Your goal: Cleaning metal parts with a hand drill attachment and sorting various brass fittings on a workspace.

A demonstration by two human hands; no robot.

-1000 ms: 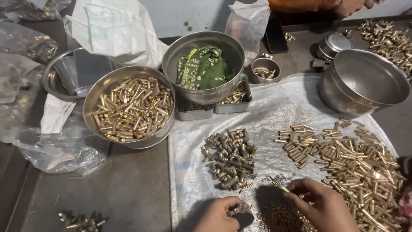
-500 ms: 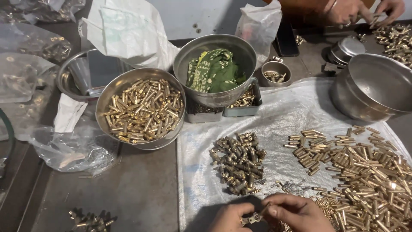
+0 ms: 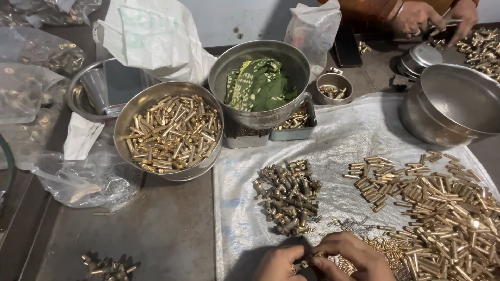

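At the near edge, the left hand (image 3: pixel 278 263) and the right hand (image 3: pixel 351 257) meet over a crinkled, translucent white plastic sheet (image 3: pixel 344 140) spread on the dull grey metal table (image 3: pixel 156 234). Both hands' fingers are curled shut, pinching a few small brass cylindrical pieces (image 3: pixel 304 259) between their tips, where the two hands touch.

Just beyond the hands lies a heap of darker, tarnished brass fittings (image 3: pixel 288 195), stubby and knobbly. To the right spreads a wide, loose scatter of bright, smooth brass tubes (image 3: pixel 442 213), reaching to the near right corner.

Further off on the left stands a round, shiny steel bowl (image 3: pixel 130 117) piled with long golden brass pins (image 3: pixel 174 132). Just right of it, a deeper steel bowl (image 3: pixel 229 65) holds a crumpled green patterned cloth (image 3: pixel 260 86); this bowl rests on shallow rectangular metal trays (image 3: pixel 297 132). A small round steel cup (image 3: pixel 336 86) sits behind, and a large empty steel pan (image 3: pixel 453 104) stands at the right.

Rumpled white plastic bags (image 3: pixel 151 36) lie at the far left, and clear, wrinkled bags (image 3: pixel 78 177) on the left. At the far right edge another person's hands (image 3: pixel 416 18) work over more brass parts (image 3: pixel 482 44).
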